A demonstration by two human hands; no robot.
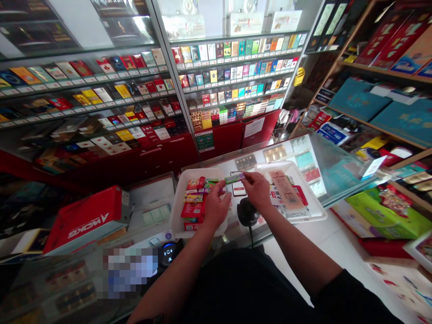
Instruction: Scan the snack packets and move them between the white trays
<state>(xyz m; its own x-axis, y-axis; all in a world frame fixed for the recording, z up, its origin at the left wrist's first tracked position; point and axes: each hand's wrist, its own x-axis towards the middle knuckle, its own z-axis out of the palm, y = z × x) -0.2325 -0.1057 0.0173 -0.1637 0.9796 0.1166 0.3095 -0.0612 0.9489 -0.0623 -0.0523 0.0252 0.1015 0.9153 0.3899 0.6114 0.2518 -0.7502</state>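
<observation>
My right hand pinches the end of a small green and purple packet above a phone on the glass counter. At the packet's other end is my left hand, over the right side of a white bin; its thumb and fingers are apart, and a purple strip shows by them. Red, yellow and green packets lie in that bin. A black round device stands just below my right hand.
A white tray with flat packages is on the right. At left lies a red box beside a dark round device. Shelves of small boxes rise behind the glass counter.
</observation>
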